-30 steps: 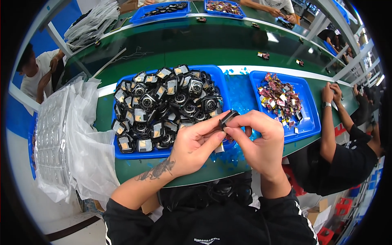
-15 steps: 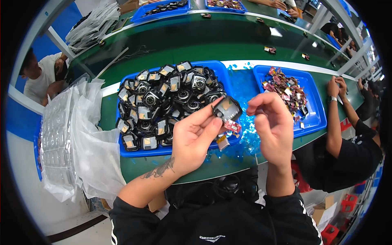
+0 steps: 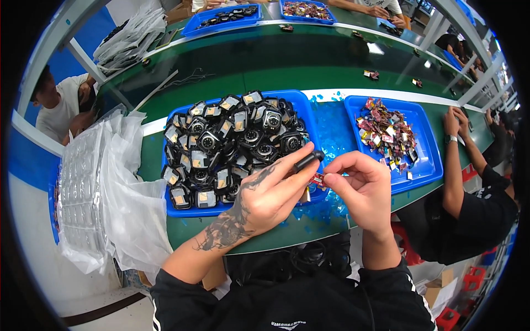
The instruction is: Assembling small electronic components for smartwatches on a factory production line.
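Blue plastic forms the larger tray (image 3: 311, 121), heaped with black watch cases (image 3: 223, 146); the smaller tray (image 3: 428, 165), to its right, holds a loose pile of red and yellow circuit pieces (image 3: 383, 129). Above the larger tray's near right corner, the left hand (image 3: 265, 201) grips a black case (image 3: 307, 161), while the right hand (image 3: 364, 190) pinches a red circuit strip (image 3: 317, 180) beside it.

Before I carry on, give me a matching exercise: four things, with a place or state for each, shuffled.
1. Left hand
2. Right hand
3. Heaped watch cases
4. Piled circuit boards

A. In the smaller nearby blue tray
B. Holding a black case
C. In the larger nearby blue tray
D. Pinching at a small red board

Pairs: 1-B; 2-D; 3-C; 4-A
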`<control>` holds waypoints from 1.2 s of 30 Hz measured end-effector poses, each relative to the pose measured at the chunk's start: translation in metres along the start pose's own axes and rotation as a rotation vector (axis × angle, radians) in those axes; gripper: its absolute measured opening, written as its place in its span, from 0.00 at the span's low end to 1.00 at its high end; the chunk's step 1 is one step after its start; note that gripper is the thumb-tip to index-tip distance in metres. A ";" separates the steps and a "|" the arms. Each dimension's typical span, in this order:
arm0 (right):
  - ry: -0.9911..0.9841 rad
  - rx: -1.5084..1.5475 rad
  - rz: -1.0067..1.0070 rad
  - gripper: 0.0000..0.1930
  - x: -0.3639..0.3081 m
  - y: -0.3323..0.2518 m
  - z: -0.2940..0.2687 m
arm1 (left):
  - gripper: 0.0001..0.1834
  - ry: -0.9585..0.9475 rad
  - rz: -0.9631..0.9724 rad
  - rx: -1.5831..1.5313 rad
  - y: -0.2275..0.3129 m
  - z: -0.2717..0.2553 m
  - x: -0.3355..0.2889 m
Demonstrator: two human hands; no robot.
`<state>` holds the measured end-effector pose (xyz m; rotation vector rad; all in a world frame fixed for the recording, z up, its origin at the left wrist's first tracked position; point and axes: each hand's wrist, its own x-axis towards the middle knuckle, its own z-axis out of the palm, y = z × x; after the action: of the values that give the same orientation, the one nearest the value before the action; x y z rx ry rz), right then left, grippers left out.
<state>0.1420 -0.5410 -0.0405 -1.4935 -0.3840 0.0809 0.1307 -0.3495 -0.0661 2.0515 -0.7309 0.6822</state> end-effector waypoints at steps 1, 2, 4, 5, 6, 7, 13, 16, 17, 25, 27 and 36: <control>0.005 -0.041 -0.002 0.06 -0.002 -0.002 0.002 | 0.21 0.031 0.040 0.000 -0.003 0.002 -0.001; 0.011 -0.083 -0.004 0.06 -0.003 -0.003 0.004 | 0.21 0.062 0.079 0.000 -0.004 0.003 -0.001; 0.028 -0.209 -0.091 0.06 -0.002 -0.003 0.005 | 0.20 0.052 0.078 0.036 -0.003 0.002 0.001; 0.045 -0.336 -0.178 0.06 -0.002 -0.002 0.005 | 0.19 0.043 0.078 0.070 -0.002 0.001 0.002; 0.046 -0.334 -0.175 0.06 -0.002 -0.002 0.007 | 0.19 0.039 0.076 0.069 0.000 0.000 0.002; 0.071 -0.417 -0.248 0.07 -0.001 -0.004 0.009 | 0.17 0.017 0.057 0.094 0.004 -0.002 0.002; 0.036 -0.657 -0.426 0.06 0.003 -0.005 0.005 | 0.16 0.029 0.132 0.128 -0.001 0.002 0.001; 0.030 -0.627 -0.340 0.04 0.000 -0.008 0.006 | 0.15 0.017 0.137 0.136 -0.003 0.002 -0.004; 0.034 -0.567 -0.267 0.03 -0.001 -0.009 0.007 | 0.14 0.019 0.120 0.145 -0.003 0.002 -0.005; 0.025 -0.135 -0.125 0.03 -0.014 0.004 0.006 | 0.10 -0.214 -0.774 -0.950 0.009 -0.005 -0.003; 0.059 -0.204 -0.170 0.06 -0.018 0.007 0.006 | 0.10 -0.208 -0.807 -0.987 0.009 -0.003 0.000; 0.197 -0.390 -0.231 0.16 -0.010 0.017 0.008 | 0.18 -0.036 -0.590 -0.919 0.009 0.012 -0.009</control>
<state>0.1329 -0.5345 -0.0589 -1.8101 -0.4257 -0.3395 0.1208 -0.3619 -0.0737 1.2996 -0.3138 -0.0556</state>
